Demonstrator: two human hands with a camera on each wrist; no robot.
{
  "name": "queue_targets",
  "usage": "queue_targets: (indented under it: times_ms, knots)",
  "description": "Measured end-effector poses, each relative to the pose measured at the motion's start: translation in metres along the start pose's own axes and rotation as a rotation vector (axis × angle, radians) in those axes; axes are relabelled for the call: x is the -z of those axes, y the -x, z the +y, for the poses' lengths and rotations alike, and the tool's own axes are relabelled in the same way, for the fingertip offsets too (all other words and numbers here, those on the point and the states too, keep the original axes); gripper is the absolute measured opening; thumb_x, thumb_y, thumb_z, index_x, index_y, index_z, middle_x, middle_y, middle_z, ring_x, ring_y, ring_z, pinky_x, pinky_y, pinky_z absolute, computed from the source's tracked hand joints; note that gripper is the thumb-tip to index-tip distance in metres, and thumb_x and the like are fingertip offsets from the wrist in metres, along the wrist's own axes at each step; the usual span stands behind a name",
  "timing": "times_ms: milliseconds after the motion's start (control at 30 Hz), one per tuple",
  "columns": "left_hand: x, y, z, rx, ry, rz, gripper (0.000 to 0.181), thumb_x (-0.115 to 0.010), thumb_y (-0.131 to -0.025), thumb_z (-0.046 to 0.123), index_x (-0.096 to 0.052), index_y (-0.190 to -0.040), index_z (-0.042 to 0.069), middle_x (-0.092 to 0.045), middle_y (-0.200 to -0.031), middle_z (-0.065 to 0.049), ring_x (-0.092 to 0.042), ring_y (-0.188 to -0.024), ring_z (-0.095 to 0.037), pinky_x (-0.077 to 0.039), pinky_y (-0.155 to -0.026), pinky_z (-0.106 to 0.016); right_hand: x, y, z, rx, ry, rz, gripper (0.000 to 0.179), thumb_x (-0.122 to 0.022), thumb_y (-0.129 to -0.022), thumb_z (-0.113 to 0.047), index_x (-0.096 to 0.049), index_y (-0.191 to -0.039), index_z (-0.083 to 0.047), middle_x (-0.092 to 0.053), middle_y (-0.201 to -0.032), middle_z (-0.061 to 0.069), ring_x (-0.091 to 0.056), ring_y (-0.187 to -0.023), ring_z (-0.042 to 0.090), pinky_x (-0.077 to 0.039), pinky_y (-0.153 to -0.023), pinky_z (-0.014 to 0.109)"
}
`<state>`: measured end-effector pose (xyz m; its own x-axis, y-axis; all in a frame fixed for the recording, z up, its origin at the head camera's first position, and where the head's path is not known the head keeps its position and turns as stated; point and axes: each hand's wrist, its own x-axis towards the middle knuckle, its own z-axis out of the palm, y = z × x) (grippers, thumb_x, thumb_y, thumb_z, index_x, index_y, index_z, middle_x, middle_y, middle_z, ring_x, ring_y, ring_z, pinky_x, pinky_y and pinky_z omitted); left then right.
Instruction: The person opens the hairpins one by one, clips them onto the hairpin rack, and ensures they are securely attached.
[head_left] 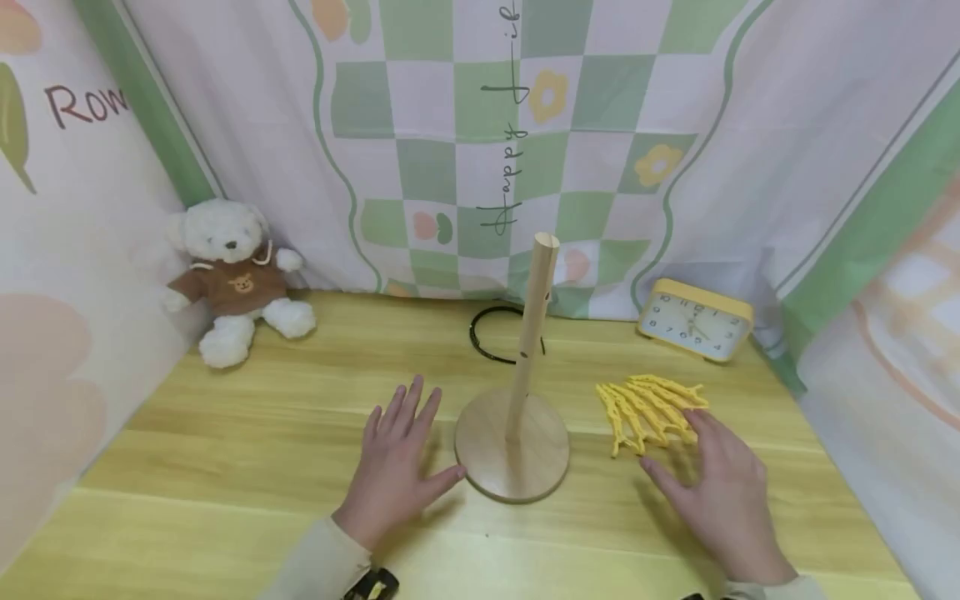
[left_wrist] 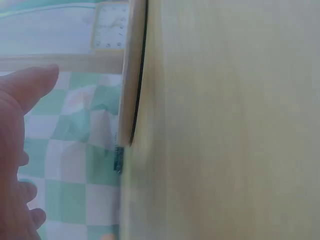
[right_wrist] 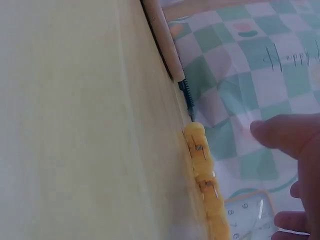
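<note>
Since a round wooden base (head_left: 483,467) seemingly steadies its pale cylindrical post (head_left: 533,308), the left hand (head_left: 393,471) is spread-fingered, the right hand (head_left: 722,496), thumb apart, beside yellow plastic latticework (head_left: 651,414) at right.

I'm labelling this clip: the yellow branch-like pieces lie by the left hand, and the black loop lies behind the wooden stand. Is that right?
Not quite: the yellow branch-like pieces lie by the right hand, not the left hand, as the head view shows. The black loop does lie behind the wooden stand.
</note>
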<state>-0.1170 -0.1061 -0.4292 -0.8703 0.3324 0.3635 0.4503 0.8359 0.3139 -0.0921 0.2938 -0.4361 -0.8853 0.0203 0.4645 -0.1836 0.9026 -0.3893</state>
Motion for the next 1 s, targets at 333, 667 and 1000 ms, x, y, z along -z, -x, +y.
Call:
queue_targets:
  times_ms: [333,667,1000]
  knots:
    - [-0.013,-0.004,0.004,0.062,0.194,-0.089,0.103,-0.072,-0.084,0.058,-0.023,-0.16,0.008,-0.017,-0.166,-0.015,-0.019,-0.15,-0.042,-0.016,-0.114,-0.069,0.001,-0.005,0.023,-0.186,-0.014,-0.08,0.076,-0.073,-0.091,-0.037,-0.041,-0.146,0.004,-0.044,-0.137,0.038,-0.04,-0.118,0.06,-0.024,-0.091,0.08]
    - [-0.024,-0.01,0.001,0.106,0.296,-0.133,0.106,-0.074,-0.083,0.056,-0.018,-0.161,0.011,-0.018,-0.166,-0.013,-0.019,-0.151,-0.037,-0.015,-0.117,-0.063,-0.005,-0.012,0.045,-0.261,-0.074,-0.137,0.07,-0.071,-0.093,-0.039,-0.048,-0.141,0.007,-0.053,-0.124,0.036,-0.052,-0.106,0.049,-0.035,-0.087,0.068]
    - [-0.04,-0.018,-0.001,0.157,0.39,-0.197,0.107,-0.076,-0.081,0.057,-0.023,-0.16,0.009,-0.03,-0.162,-0.012,-0.023,-0.15,-0.035,-0.013,-0.12,-0.057,-0.013,-0.02,0.06,-0.234,-0.034,-0.131,0.058,-0.075,-0.091,-0.033,-0.058,-0.131,0.005,-0.06,-0.111,0.028,-0.058,-0.092,0.04,-0.043,-0.073,0.051]
